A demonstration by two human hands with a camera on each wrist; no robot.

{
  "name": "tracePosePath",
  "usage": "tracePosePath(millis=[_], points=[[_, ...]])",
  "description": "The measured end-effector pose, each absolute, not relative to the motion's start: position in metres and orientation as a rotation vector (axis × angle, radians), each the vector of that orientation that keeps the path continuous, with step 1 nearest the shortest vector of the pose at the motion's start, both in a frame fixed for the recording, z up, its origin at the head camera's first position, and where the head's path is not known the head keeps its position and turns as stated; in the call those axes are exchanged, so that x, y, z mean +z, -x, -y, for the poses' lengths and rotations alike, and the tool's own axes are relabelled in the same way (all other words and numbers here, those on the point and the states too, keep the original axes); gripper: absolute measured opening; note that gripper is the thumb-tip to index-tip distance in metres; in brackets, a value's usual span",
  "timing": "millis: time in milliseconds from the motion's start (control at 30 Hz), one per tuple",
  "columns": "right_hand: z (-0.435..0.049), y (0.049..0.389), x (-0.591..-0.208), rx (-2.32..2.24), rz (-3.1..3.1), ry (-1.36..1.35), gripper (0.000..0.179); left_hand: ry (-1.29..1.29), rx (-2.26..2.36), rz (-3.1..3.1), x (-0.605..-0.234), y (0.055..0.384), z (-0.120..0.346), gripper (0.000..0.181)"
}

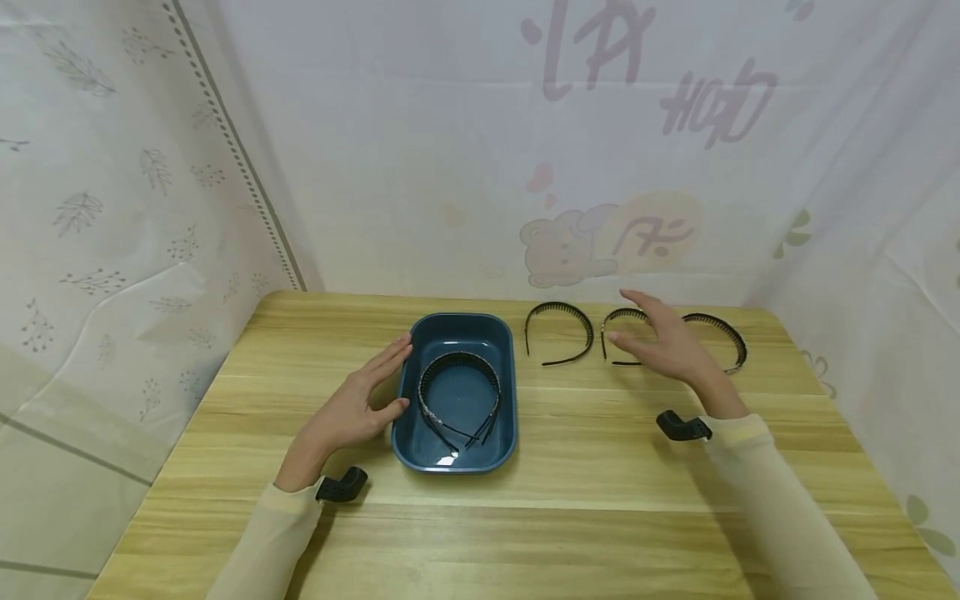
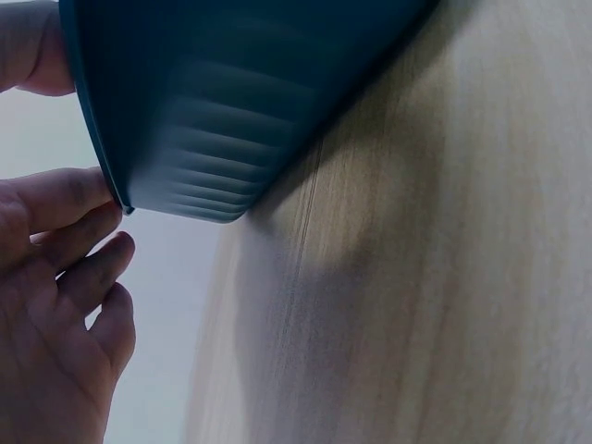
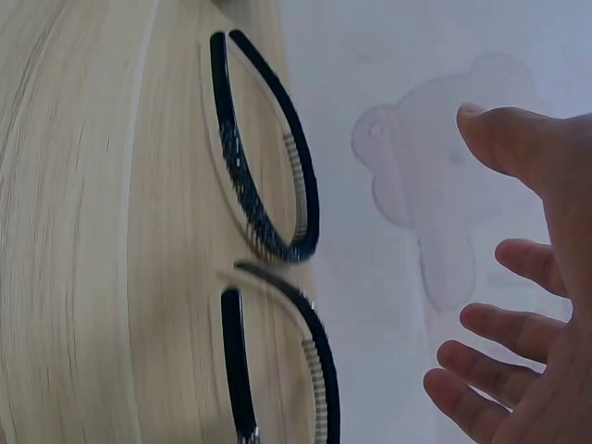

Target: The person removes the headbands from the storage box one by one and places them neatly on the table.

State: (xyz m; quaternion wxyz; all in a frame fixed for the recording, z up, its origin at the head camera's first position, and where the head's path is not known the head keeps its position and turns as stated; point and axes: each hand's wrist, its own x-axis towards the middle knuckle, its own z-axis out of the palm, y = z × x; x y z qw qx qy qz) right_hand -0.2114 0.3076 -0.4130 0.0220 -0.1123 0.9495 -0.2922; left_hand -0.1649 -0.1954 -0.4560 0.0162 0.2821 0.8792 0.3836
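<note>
A blue rectangular basin (image 1: 454,465) sits on the table, and black toothed headbands (image 1: 459,358) lie overlapped inside it. My left hand (image 1: 360,404) rests against the basin's left side, its fingertips at the rim; the left wrist view shows the fingers (image 2: 65,199) straight along that rim. My right hand (image 1: 667,342) hovers over the row of headbands with thumb and fingers spread, holding nothing. Beneath it, the middle headband (image 1: 604,333) is partly covered in the head view. To its left lies another headband (image 1: 588,329), and to its right a third (image 1: 738,337).
The wooden table (image 1: 525,542) meets a pale printed cloth (image 1: 420,167) hanging behind it. More patterned cloth (image 1: 97,250) hangs at the left, and a similar sheet stands on the right. Black wrist cameras (image 1: 341,485) are strapped on both wrists.
</note>
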Motion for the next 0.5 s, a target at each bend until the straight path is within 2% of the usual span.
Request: tracePosePath(millis=[500], points=[[-0.26,0.215,-0.403,-0.982,-2.89,0.609,0.083,-0.849,1.188,-2.725,-0.454,0.165,0.194,0.08]])
